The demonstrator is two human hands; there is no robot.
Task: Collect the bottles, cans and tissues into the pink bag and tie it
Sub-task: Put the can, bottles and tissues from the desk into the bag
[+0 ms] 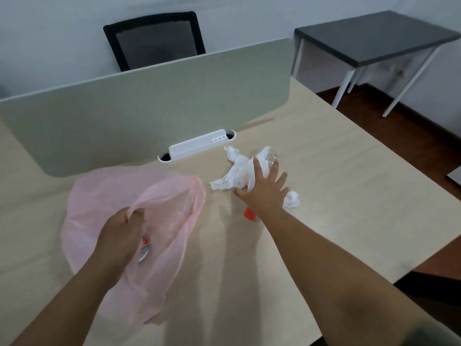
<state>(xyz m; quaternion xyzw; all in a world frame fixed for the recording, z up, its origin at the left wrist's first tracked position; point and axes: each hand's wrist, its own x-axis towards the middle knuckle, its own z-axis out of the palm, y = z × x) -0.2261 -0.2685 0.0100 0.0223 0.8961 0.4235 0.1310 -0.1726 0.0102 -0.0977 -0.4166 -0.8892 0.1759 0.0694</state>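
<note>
Holding: left hand (124,221) is pinching the rim of the pink bag (169,193), fingers curled into the film.
Reaching: right hand (264,188) is lying spread, fingers straight, on the white tissues (237,171), gripping nothing.
Bag: translucent, is slumping on the desk (336,151), left of the tissues; a can (144,250) is showing through.
Desk: pale wood, is meeting a grey-green divider (149,108).
Room: black mesh chair (154,38) is standing behind the divider.

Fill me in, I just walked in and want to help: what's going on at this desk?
A person is clearing rubbish from the pale wooden desk. The left hand grips the rim of a thin pink plastic bag, with a metal can inside. The right hand, fingers spread, reaches onto crumpled white tissues. A small tissue wad and a red cap lie beside it, not yet bagged.
</note>
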